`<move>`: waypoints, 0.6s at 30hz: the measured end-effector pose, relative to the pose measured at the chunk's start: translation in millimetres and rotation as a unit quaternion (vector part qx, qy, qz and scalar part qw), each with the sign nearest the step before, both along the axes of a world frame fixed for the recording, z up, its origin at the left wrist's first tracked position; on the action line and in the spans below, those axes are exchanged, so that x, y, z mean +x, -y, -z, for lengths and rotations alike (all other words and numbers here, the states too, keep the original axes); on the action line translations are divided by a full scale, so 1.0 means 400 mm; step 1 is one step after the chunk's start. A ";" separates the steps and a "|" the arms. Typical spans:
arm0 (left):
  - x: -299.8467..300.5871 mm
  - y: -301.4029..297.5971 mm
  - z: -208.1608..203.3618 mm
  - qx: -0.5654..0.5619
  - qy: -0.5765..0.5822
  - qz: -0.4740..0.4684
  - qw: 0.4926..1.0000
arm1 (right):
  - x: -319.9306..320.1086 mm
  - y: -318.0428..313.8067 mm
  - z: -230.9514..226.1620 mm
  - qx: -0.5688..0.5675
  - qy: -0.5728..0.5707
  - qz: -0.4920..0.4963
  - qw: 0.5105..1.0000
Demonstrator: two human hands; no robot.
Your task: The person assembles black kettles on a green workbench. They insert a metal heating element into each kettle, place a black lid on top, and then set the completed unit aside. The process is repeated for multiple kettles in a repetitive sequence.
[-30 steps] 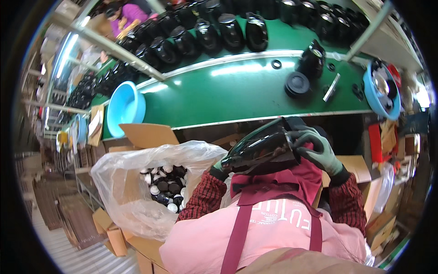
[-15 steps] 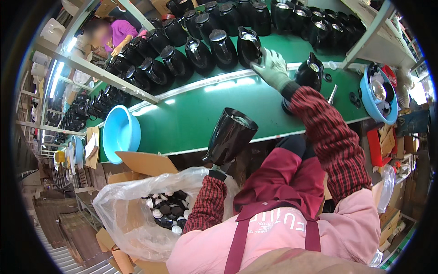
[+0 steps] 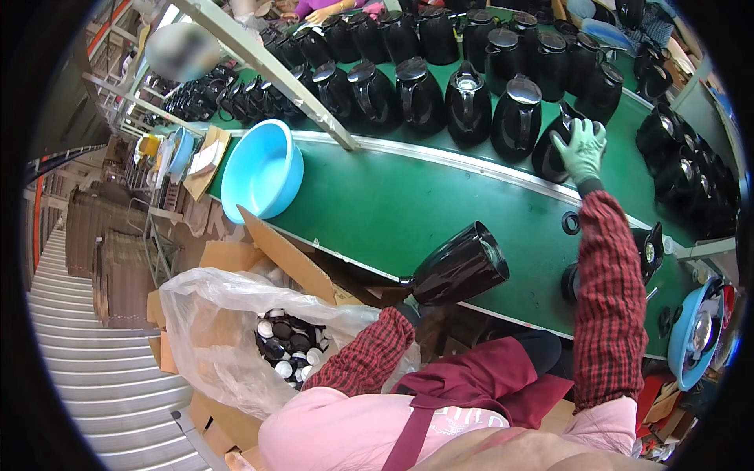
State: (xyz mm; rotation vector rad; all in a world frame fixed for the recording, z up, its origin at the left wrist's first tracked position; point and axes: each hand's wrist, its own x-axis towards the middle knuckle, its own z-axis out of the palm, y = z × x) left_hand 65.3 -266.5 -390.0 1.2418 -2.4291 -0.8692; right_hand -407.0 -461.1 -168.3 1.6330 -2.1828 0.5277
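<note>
My left hand [image 3: 411, 303], mostly hidden, holds a glossy black jug body [image 3: 454, 268] from its lower end. This body lies tilted over the bench's near edge, its open rim facing right. Across the bench, my right hand [image 3: 583, 151] wears a pale green glove and grips the upper side of a black jug [image 3: 553, 152]. That jug leans at the right end of the front row on the raised green strip. Just left of it stands a black jug with a silver-topped lid [image 3: 517, 118]. A black ring [image 3: 571, 223] lies on the bench below my right hand.
Rows of black jugs [image 3: 420, 98] line the back. A light blue basin [image 3: 263, 169] stands at the left bench edge; another blue basin [image 3: 682, 345] with parts is at the right. A plastic-lined carton [image 3: 196, 314] holds black and white caps. A metal post [image 3: 275, 78] crosses the left.
My view has swung to the right. My right hand has closed on the end jug, which now leans. The jug body in my left hand has tipped further toward the right.
</note>
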 end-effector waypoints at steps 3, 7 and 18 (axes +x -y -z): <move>0.015 -0.006 0.004 0.005 0.000 -0.010 1.000 | -0.049 -0.077 -0.048 0.068 -0.008 -0.070 0.995; 0.008 0.008 0.001 0.005 0.004 0.008 1.000 | -0.077 -0.113 -0.036 0.042 -0.031 -0.055 0.997; 0.031 0.002 -0.002 0.023 -0.011 0.048 0.999 | 0.210 -0.401 -0.114 0.075 0.011 -0.245 0.967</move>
